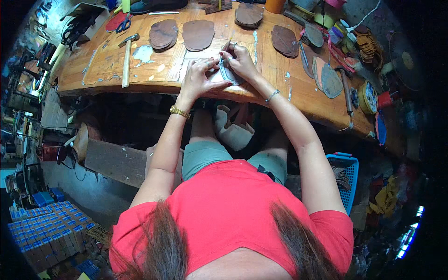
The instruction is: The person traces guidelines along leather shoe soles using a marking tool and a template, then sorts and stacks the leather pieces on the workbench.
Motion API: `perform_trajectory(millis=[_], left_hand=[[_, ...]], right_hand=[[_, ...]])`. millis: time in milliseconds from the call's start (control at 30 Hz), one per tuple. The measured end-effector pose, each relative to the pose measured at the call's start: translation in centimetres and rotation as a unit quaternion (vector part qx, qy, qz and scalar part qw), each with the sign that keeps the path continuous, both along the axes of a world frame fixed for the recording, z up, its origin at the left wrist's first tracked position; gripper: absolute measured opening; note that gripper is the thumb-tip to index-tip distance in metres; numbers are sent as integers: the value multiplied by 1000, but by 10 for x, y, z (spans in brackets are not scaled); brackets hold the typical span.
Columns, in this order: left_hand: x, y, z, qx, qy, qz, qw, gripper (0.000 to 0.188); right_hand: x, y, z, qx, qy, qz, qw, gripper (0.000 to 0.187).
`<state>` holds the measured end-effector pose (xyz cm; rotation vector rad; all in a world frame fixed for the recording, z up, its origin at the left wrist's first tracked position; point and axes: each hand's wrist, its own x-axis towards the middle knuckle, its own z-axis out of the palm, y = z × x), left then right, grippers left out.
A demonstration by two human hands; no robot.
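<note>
My left hand [199, 77] rests at the near edge of the wooden table, its fingers curled and its thumb along a small bluish-grey flat piece [228, 74]. A curved row of dark marks runs along that piece. Over the same piece is my right hand [239, 61], fingers pinched round a thin stick-like tool whose yellowish end [231, 35] points up and away. The tool's tip is hidden, so I cannot tell its kind. Beyond my hands lie brown leather pieces [198, 35], with another brown stack [163, 35] to their left.
A hammer [127, 63] and blue-handled scissors [123, 24] lie on the table [112, 77] at left. More leather pieces [284, 41], a second hammer [346, 91] and a round yellow tin [367, 98] are at right. A blue basket [353, 182] stands below right.
</note>
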<state>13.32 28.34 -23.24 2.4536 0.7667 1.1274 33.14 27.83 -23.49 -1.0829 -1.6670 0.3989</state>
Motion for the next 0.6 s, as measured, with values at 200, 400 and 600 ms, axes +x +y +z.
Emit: perform_trajectory(millis=[200,400,600], left_hand=[[-3,2,0,-5,23,-2,1000,69],[1,1,0,25,-9,-9,1000,56],[-1,2,2,97,10,1,995,54]], right_hand=[[-7,-6,6,90,-126,45,987,9],[3,6,-9,-9,-3,-16,1000,10],[1,4,-6,-18,-31,-22,999,7]])
